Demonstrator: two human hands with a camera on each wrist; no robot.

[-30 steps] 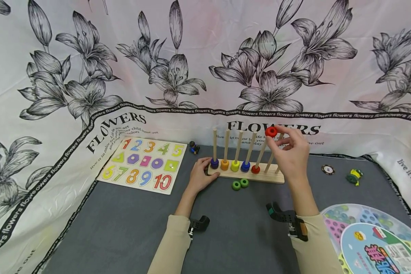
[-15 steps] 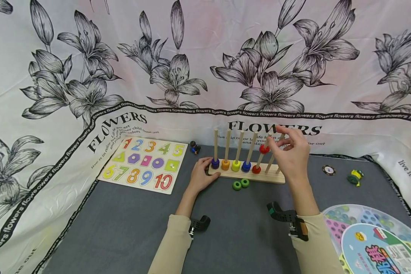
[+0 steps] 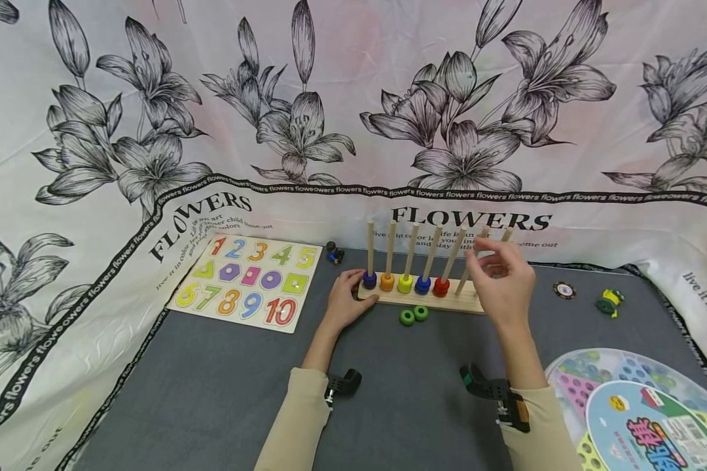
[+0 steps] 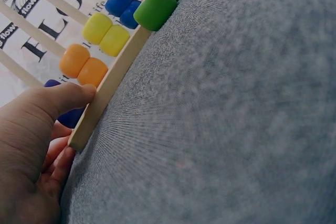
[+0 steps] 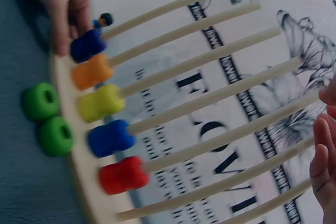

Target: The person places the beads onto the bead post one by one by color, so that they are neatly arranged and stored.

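Observation:
The wooden peg stand has a row of several upright pegs. My left hand grips its left end, thumb on the front edge and fingers round the end beside the dark blue beads. Along the row sit orange beads, yellow beads, blue beads and red beads, two to a peg in the wrist views. Two green beads lie on the table in front of the base. My right hand hovers by the right-hand pegs, fingers loosely bent, holding nothing.
A number and shape puzzle board lies at the left. A small dark figurine stands behind the stand's left end. To the right are a round chip, a green and yellow toy and a round packaged game board.
The right hand has let go of a red bead, which slid down the fifth peg onto the other red one. That hand has since moved slightly down; the left hand stays put.

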